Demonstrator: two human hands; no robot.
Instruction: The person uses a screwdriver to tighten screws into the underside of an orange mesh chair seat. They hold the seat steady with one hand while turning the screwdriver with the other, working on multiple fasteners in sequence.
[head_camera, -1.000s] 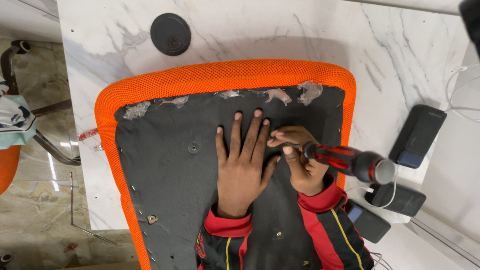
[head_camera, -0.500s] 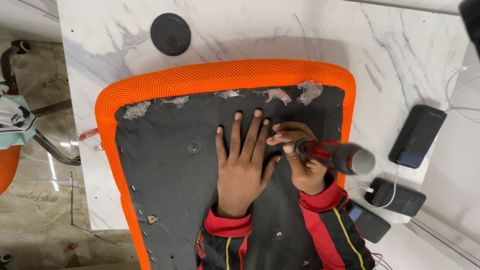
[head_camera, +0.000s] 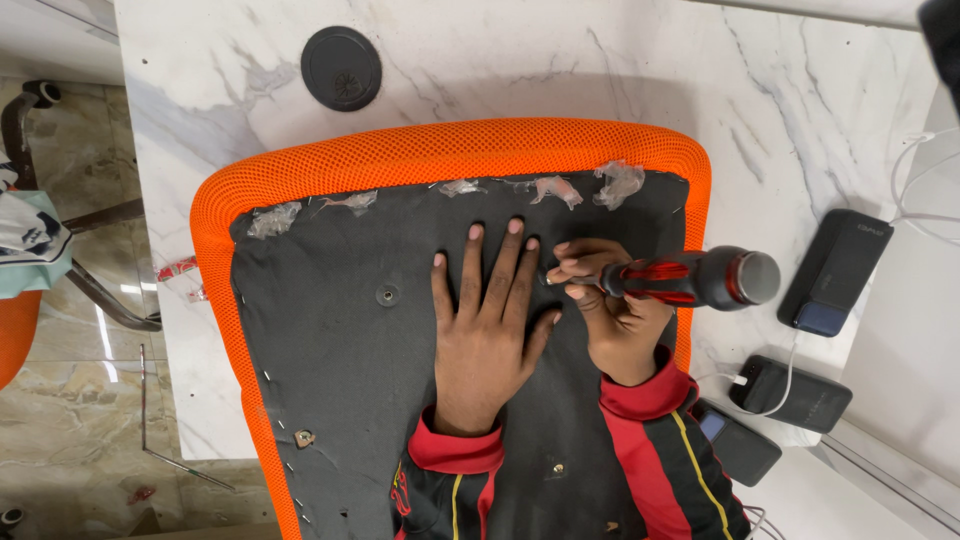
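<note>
— Two hands at work?
— Yes. Right hand (head_camera: 620, 320) grips a red-and-black screwdriver (head_camera: 690, 280), tip on the seat's dark underside (head_camera: 340, 350).
— Left hand (head_camera: 485, 320)?
— Spread flat, empty, just beside it, on the marble table (head_camera: 500, 70).

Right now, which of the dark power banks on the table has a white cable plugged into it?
The lower power bank, right of the right hand; the upper one shows none.

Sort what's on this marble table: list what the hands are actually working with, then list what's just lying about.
In use:
- left hand, flat on the seat's underside
- right hand, gripping the screwdriver
- screwdriver, red and black handle
- upturned orange chair seat

Lying about:
- round black grommet
- three dark power banks, some cabled
- marble table
</note>
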